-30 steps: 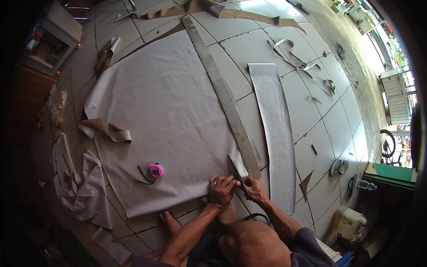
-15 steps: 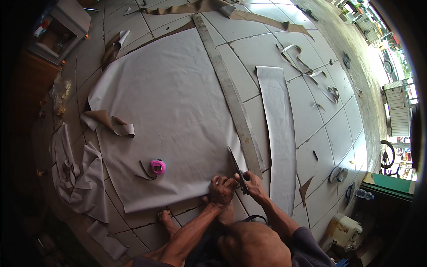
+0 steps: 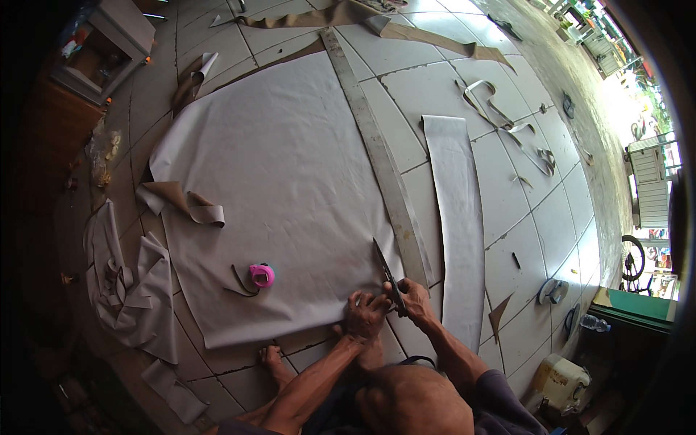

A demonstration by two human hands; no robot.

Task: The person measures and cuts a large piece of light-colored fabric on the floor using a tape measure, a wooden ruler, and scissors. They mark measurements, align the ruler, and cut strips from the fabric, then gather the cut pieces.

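A large pale grey sheet of material [image 3: 268, 159], brown on its underside, lies spread over the floor. My right hand [image 3: 415, 299] grips dark scissors [image 3: 386, 262] at their handles, near the sheet's lower right corner. The blades point up and away over the sheet; how far apart they are is hard to tell. Beside them my left hand [image 3: 366, 313] has its fingers curled on the sheet's near edge. Along the sheet's right side runs a long metal straightedge [image 3: 373, 148]. A pink tape measure [image 3: 262, 275] rests on the sheet, left of my hands, with a dark strap next to it.
Right of the straightedge lies a long grey strip [image 3: 455, 217]. Crumpled grey material [image 3: 138, 290] lies at the left, and a brown offcut [image 3: 435, 40] stretches across the far side. Thin curled trimmings [image 3: 500, 119], a clear bottle [image 3: 594, 323] and a jerrycan [image 3: 558, 384] are at the right.
The whole picture has shifted slightly to the right and down at its far part. Both hands and the scissors stay almost where they were.
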